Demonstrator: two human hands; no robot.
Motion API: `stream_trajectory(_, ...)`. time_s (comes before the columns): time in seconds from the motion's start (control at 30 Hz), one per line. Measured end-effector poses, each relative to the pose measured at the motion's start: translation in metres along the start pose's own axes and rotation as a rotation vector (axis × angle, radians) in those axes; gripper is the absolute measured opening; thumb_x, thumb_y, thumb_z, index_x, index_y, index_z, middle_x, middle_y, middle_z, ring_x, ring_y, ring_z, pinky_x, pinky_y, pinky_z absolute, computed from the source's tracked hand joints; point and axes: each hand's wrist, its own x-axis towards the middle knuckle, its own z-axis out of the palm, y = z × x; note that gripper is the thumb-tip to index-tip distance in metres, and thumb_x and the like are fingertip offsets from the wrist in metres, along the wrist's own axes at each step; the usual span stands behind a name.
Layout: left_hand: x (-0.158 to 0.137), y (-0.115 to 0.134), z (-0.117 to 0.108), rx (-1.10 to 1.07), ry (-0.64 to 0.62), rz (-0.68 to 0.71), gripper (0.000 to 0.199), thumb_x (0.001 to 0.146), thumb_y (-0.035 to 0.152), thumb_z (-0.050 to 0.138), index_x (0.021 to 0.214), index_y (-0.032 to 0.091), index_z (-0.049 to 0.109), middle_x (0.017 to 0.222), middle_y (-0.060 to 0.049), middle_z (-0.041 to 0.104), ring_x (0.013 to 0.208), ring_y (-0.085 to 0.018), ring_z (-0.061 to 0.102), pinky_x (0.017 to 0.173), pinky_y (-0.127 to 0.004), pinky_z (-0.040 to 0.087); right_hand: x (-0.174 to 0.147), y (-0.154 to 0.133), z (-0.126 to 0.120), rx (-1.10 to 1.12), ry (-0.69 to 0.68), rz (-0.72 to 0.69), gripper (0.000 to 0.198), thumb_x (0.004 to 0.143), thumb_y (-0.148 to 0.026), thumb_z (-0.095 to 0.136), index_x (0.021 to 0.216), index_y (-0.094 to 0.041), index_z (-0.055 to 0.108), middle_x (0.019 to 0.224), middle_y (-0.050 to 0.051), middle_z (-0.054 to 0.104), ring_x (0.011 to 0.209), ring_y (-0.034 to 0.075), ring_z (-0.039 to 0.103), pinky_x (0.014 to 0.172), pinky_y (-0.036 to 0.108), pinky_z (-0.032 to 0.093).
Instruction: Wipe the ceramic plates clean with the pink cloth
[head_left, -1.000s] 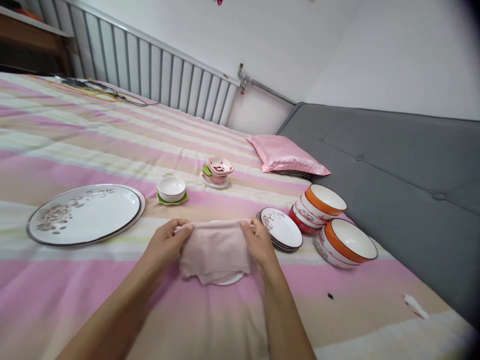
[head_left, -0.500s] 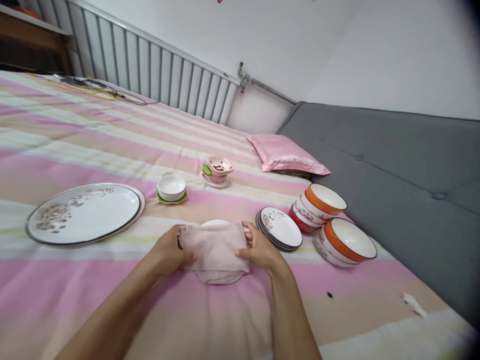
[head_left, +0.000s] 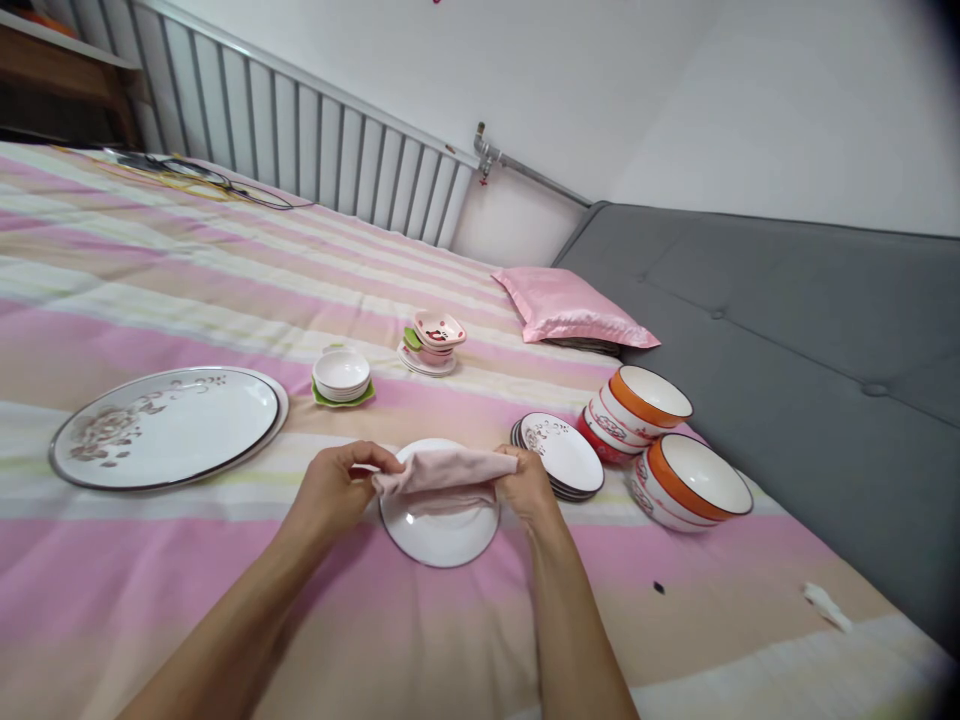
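A folded pale pink cloth [head_left: 450,470] stretches between my two hands, over a round white plate [head_left: 439,540] that lies on the striped bedspread. My left hand [head_left: 337,490] pinches the cloth's left end between thumb and fingers. At the other end my right hand [head_left: 526,485] grips the cloth, its fingertips partly hidden. The cloth covers the middle and part of the far side of the plate; the near part of the plate shows bare. Just beyond my right hand is a stack of dark-rimmed plates [head_left: 570,455] with a floral print.
Orange-rimmed bowls [head_left: 697,480] stand at the right, near the grey headboard [head_left: 810,300]. To the left lie large oval platters [head_left: 172,425]. Farther back are small white bowls [head_left: 342,372], a stack of pink dishes [head_left: 439,330], a pink pillow [head_left: 574,305] and cables [head_left: 202,180].
The cloth has moved up toward the plate's far side and is bunched into a narrower band. The plate, mostly covered before, now shows its near part. Both hands have kept hold of the cloth.
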Motion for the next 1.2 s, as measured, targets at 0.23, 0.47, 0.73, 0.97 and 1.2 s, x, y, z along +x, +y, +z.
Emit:
stream_trajectory(0.23,-0.003,0.000,-0.002,0.099,0.016,-0.118,0.011,0.058,0.017,0.049,0.056,0.018,0.059,0.049,0.001,0.057,0.042,-0.011,0.045,0.042,-0.021,0.030,-0.002,0.002,-0.006,0.004,-0.053,0.018,0.011,0.047,-0.011,0.050,0.043,-0.017,0.059,0.091,0.006,0.068,0.082,0.020,0.062,0.076,0.031,0.045)
stream_trajectory(0.47,-0.005,0.004,0.005,0.381,-0.105,0.222,0.019,0.071,0.026,0.053,0.081,0.022,0.069,0.093,-0.006,0.066,0.084,-0.022,0.061,0.078,-0.034,0.045,0.001,0.004,-0.023,-0.002,0.035,0.046,0.012,0.058,-0.018,0.049,0.053,-0.018,0.060,0.097,0.007,0.066,0.097,0.022,0.059,0.083,0.034,0.043)
stream_trajectory(0.73,-0.007,-0.006,0.010,0.621,-0.300,0.329,0.029,0.073,0.027,0.054,0.096,0.024,0.072,0.121,-0.012,0.056,0.110,-0.029,0.053,0.092,-0.040,0.040,-0.005,-0.010,-0.019,-0.077,-0.125,-0.042,0.034,0.066,-0.030,0.064,0.099,-0.020,0.060,0.104,0.005,0.064,0.099,0.019,0.058,0.090,0.034,0.041)
stream_trajectory(0.97,-0.005,-0.009,0.011,0.567,-0.300,0.345,0.029,0.072,0.025,0.055,0.096,0.024,0.071,0.114,-0.010,0.060,0.102,-0.027,0.057,0.089,-0.038,0.041,-0.010,-0.011,-0.012,-0.427,-0.212,-0.038,0.038,0.055,-0.025,0.072,0.093,-0.021,0.067,0.086,0.001,0.063,0.082,0.018,0.057,0.075,0.030,0.042)
stream_trajectory(1.2,-0.010,0.010,0.009,0.410,-0.061,0.346,0.022,0.077,0.037,0.055,0.083,0.022,0.070,0.101,-0.007,0.066,0.092,-0.022,0.059,0.079,-0.030,0.043,-0.014,-0.024,-0.020,-0.188,-0.168,0.001,0.017,0.061,-0.025,0.068,0.076,-0.018,0.065,0.069,-0.001,0.061,0.065,0.014,0.053,0.059,0.024,0.039)
